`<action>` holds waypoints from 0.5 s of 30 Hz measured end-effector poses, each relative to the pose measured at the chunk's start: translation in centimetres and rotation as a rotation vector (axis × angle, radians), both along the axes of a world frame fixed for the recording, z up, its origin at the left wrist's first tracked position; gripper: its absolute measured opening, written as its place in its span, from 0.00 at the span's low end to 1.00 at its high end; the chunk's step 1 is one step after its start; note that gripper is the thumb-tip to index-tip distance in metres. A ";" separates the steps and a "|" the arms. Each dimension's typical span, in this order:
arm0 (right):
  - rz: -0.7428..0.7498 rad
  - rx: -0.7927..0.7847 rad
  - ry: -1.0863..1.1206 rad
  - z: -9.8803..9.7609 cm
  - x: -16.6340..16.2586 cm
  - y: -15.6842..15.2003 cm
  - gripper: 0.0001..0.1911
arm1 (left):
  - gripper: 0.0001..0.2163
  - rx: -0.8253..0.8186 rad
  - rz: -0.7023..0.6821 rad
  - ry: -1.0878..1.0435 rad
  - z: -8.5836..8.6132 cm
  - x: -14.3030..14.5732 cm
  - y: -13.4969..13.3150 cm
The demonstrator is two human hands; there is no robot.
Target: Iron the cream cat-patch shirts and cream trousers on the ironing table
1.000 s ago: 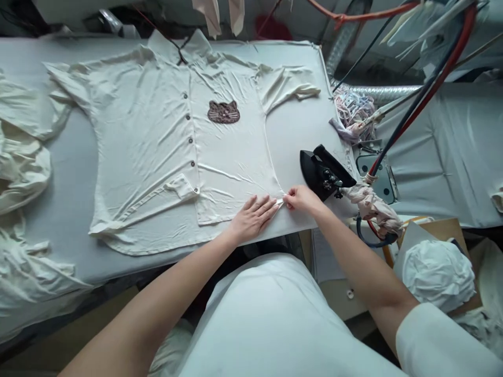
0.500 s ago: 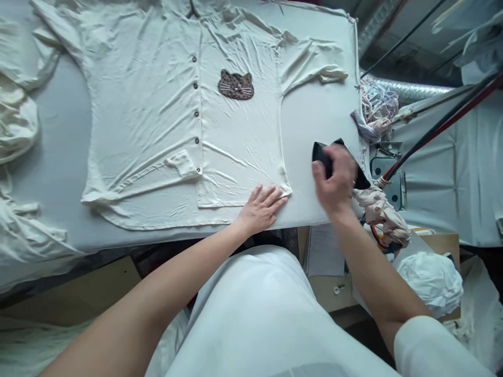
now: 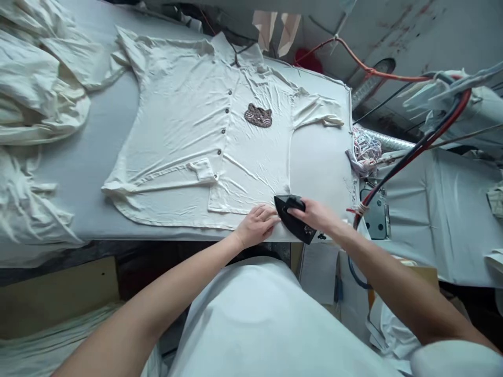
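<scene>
The iron [image 3: 294, 224] was parked at my three o'clock a second ago; now I have it on the shirt's [image 3: 204, 141] near hem corner, its tip at the side seam. My right hand [image 3: 314, 213] is clenched around its handle. My left hand [image 3: 257, 226] lies flat, released, pressing the hem just beside it on the surface [image 3: 78, 173].

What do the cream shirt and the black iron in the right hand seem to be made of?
The cream short-sleeved button shirt looks like a thin, soft knit or viscose fabric with a matte finish: it lies limp in many fine creases. The black iron seems to have a hard plastic body with a slight sheen; its sole is hidden. The right hand grips its handle.
</scene>
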State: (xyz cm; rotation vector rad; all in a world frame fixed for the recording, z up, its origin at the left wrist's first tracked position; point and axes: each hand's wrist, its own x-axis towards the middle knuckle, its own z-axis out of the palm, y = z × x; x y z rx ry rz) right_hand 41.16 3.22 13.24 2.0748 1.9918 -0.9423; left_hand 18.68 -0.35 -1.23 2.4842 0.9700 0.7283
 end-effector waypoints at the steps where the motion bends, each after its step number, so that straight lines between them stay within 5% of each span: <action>1: 0.018 -0.002 -0.008 -0.6 -0.5 -0.3 0.18 | 0.15 -0.012 0.083 -0.029 0.0 -0.9 -0.6; 4: 0.169 -0.039 0.011 -1.6 -2.3 -0.2 0.21 | 0.13 -0.034 0.257 -0.067 -0.1 -4.2 -2.8; 7: 0.337 -0.085 -0.023 -1.8 -5.8 0.6 0.21 | 0.13 -0.049 0.288 -0.042 -0.3 -7.5 -5.1; 11: 0.371 -0.062 -0.042 -2.0 -11.3 1.1 0.21 | 0.17 -0.090 0.294 0.022 0.2 -11.5 -8.1; 13: 0.386 -0.073 0.036 -2.2 -13.8 1.0 0.24 | 0.14 -0.153 0.287 -0.018 1.3 -13.6 -8.1; 15: 0.381 -0.085 0.089 -2.6 -16.4 0.9 0.25 | 0.12 -0.232 0.434 -0.057 2.7 -15.8 -5.8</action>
